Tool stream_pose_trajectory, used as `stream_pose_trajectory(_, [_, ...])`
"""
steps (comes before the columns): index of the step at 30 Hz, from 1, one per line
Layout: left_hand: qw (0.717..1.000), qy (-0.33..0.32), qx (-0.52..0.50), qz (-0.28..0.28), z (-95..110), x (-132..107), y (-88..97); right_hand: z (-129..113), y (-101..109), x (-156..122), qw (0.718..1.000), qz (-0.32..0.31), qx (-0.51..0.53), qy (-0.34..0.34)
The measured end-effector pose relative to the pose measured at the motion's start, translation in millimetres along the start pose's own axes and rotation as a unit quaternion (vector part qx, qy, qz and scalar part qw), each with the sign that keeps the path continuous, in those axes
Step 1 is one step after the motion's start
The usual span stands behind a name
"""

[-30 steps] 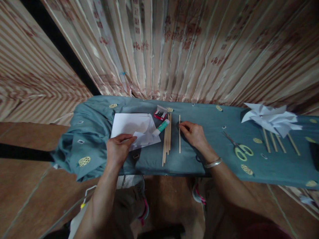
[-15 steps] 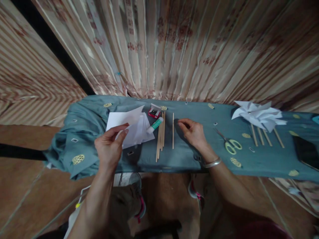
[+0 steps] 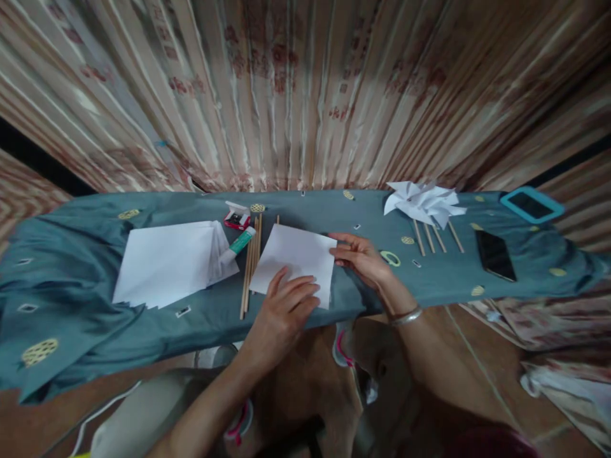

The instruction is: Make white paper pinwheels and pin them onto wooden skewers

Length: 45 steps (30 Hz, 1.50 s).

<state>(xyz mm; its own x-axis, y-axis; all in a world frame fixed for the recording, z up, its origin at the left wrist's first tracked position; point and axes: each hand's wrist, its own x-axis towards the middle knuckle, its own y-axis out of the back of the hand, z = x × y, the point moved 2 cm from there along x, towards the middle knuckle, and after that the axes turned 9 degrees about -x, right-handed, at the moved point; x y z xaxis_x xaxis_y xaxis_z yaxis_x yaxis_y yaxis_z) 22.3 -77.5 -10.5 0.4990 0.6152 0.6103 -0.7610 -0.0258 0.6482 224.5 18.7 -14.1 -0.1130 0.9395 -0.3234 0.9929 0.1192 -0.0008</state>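
Observation:
A square white sheet of paper (image 3: 298,254) lies in front of me, partly over a wooden stick (image 3: 277,219). My right hand (image 3: 358,256) pinches its right edge between thumb and fingers. With fingers stretched out, my left hand (image 3: 291,302) rests on the sheet's lower part. To the left is a stack of white paper (image 3: 165,257). Between stack and sheet lie several wooden sticks (image 3: 249,273), a green and white glue stick (image 3: 239,244) and a small red open box (image 3: 237,216).
Paper pinwheels (image 3: 422,202) on wooden sticks lie at the back right. Green-handled scissors (image 3: 390,257) are partly hidden by my right hand. Further right are a black phone (image 3: 495,254) and a blue-framed device (image 3: 533,205). A curtain (image 3: 286,95) hangs behind the cloth-covered table (image 3: 200,331).
A white sheet has come from the stack to the middle, over the single stick. My left hand moved right onto it, and my right hand now grips its edge. The view shifted right.

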Motion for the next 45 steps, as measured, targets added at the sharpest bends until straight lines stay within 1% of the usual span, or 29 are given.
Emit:
stream_pose_trajectory(2, [1.000, 0.009, 0.017, -0.011, -3.4, 2.9, -7.6, 2.6, 16.5, -1.0, 1.000, 0.009, -0.026, 0.004])
stream_pose_trajectory(5, [0.999, 0.033, 0.039, -0.013, -13.7, 5.5, -15.1, 10.5, 38.4, -1.2, 0.998, 0.029, -0.060, 0.002])
stream_pose_trajectory(8, [0.996, 0.059, 0.045, -0.039, -26.0, 2.9, -23.7, 20.8, 55.4, -2.0, 0.991, 0.031, -0.126, 0.006])
stream_pose_trajectory(10, [0.996, 0.068, 0.023, -0.048, -31.8, -0.7, -29.0, 22.4, 64.4, -6.6, 0.977, 0.058, -0.200, 0.045])
stream_pose_trajectory(12, [0.996, 0.081, -0.007, -0.041, -34.4, -3.3, -31.9, 16.3, 69.5, -16.6, 0.949, 0.097, -0.276, 0.116])
stream_pose_trajectory(13, [0.995, 0.091, -0.022, -0.032, -34.4, -3.8, -32.1, 10.9, 69.8, -23.5, 0.933, 0.106, -0.307, 0.156])
stream_pose_trajectory(14, [0.994, 0.102, -0.038, -0.024, -33.8, -3.5, -31.7, 5.6, 67.7, -30.7, 0.924, 0.078, -0.326, 0.186])
stream_pose_trajectory(15, [0.992, 0.114, -0.054, -0.015, -32.8, -2.6, -30.9, 0.9, 63.8, -37.8, 0.920, 0.028, -0.333, 0.206])
stream_pose_trajectory(17, [0.986, 0.145, -0.081, -0.005, -30.7, 0.4, -28.9, -4.3, 53.3, -50.0, 0.914, -0.079, -0.338, 0.211])
stream_pose_trajectory(18, [0.982, 0.164, -0.093, -0.005, -30.2, 2.1, -28.1, -4.6, 47.8, -54.0, 0.909, -0.109, -0.344, 0.208])
stream_pose_trajectory(19, [0.978, 0.183, -0.103, -0.006, -30.2, 3.7, -27.7, -3.3, 42.5, -56.2, 0.904, -0.125, -0.352, 0.206])
stream_pose_trajectory(20, [0.973, 0.201, -0.112, -0.008, -30.8, 5.1, -27.6, -0.6, 37.5, -56.5, 0.901, -0.130, -0.360, 0.204])
stream_pose_trajectory(21, [0.969, 0.218, -0.121, -0.011, -31.9, 6.0, -27.8, 3.0, 33.2, -55.2, 0.900, -0.120, -0.367, 0.200])
stream_pose_trajectory(24, [0.958, 0.251, -0.138, -0.012, -36.8, 5.4, -29.4, 14.2, 24.5, -46.0, 0.898, -0.058, -0.395, 0.185])
stream_pose_trajectory(27, [0.955, 0.268, -0.130, -0.001, -41.5, -0.2, -30.3, 19.7, 20.6, -35.9, 0.886, -0.001, -0.425, 0.185])
stream_pose_trajectory(30, [0.967, 0.235, -0.096, 0.013, -41.7, -5.4, -28.9, 21.6, 19.0, -27.7, 0.878, 0.045, -0.436, 0.192])
stream_pose_trajectory(33, [0.986, 0.164, -0.025, 0.012, -36.9, -5.6, -26.7, 23.1, 16.8, -22.2, 0.872, 0.072, -0.446, 0.190])
stream_pose_trajectory(35, [0.993, 0.116, 0.030, -0.012, -32.0, -3.7, -27.7, 23.6, 14.4, -20.2, 0.868, 0.072, -0.456, 0.185])
stream_pose_trajectory(38, [0.992, 0.061, 0.088, -0.064, -23.9, -1.8, -34.3, 23.5, 10.8, -18.8, 0.862, 0.062, -0.463, 0.196])
stream_pose_trajectory(42, [0.985, 0.051, 0.121, -0.107, -17.1, -4.8, -46.1, 26.6, 8.3, -16.6, 0.844, 0.069, -0.481, 0.229])
stream_pose_trajectory(45, [0.982, 0.041, 0.134, -0.123, -16.9, -9.8, -52.0, 32.2, 7.2, -14.6, 0.827, 0.088, -0.495, 0.251])
